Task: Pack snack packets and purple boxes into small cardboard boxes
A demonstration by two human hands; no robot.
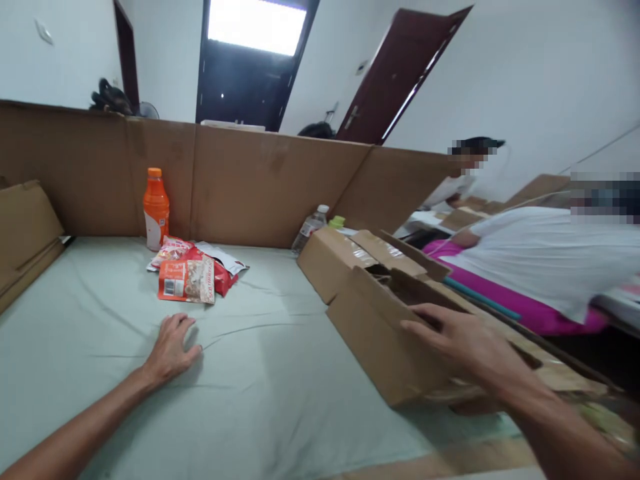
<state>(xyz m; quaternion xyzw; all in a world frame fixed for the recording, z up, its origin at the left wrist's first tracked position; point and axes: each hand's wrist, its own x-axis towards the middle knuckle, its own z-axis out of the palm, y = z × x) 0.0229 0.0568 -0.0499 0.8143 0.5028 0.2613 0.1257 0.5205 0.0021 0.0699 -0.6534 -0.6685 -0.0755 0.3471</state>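
My left hand (173, 350) rests low over the green tablecloth (280, 360), its fingers loosely bent and the thumb apart, with nothing in it. Just beyond its fingertips lies a pile of snack packets: an orange and beige pouch (187, 280) in front, a red packet (224, 279), a pink and white packet (173, 250) and a white packet (220, 255). On the right, my right hand (460, 340) is at the near wall of an open cardboard box (380, 340), thumb and fingers around its upper edge. The box's inside is mostly hidden.
An orange drink bottle (157, 210) stands behind the packets. A clear bottle (311, 228) with a white cap leans near a green cap (337, 221). A cardboard partition (280, 187) closes the back; folded cardboard (30, 233) stands left. Two people sit at the right.
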